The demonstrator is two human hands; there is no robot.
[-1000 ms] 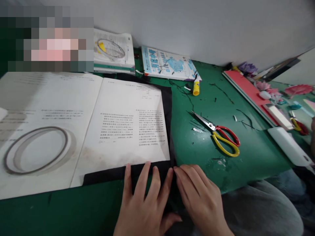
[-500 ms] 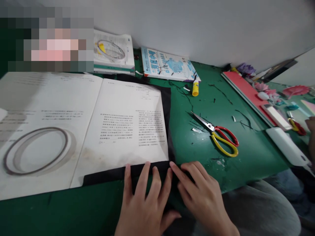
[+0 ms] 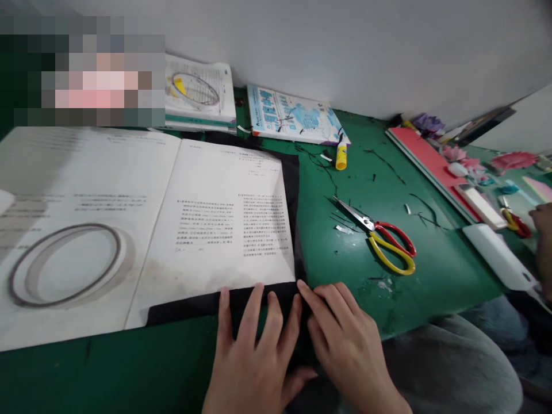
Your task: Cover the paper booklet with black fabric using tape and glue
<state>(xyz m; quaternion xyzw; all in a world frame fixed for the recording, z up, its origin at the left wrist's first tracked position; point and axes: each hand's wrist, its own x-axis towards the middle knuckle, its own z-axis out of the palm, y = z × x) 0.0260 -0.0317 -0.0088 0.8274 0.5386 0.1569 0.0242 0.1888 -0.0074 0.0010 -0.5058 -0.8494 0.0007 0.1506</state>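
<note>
A large white printed sheet (image 3: 207, 253) with a centre fold lies spread out, and a black paper edging (image 3: 185, 307) runs along the right part's sides. My left hand (image 3: 254, 345) is open, its spread fingertips pressing on the black edging at the near side. Beside it, my right hand (image 3: 349, 339) touches the near right corner with its index fingertip; the other fingers bend loosely and hold nothing visible. A thin round hoop (image 3: 118, 247) rests on the sheet's left half. Scissors (image 3: 373, 227) with red and yellow handles lie open to the right.
A yellow glue stick (image 3: 341, 156) stands near a blue-and-white book (image 3: 297, 115). Black and white scraps litter the green table (image 3: 319, 195). Stacked books (image 3: 200, 118) are at the back. To the right are a red board (image 3: 426, 167), a white device (image 3: 495, 253) and another person's hand (image 3: 542, 221).
Both my hands stay nearly in place on the black edging. The view shifts very slightly; nothing else visibly moves.
</note>
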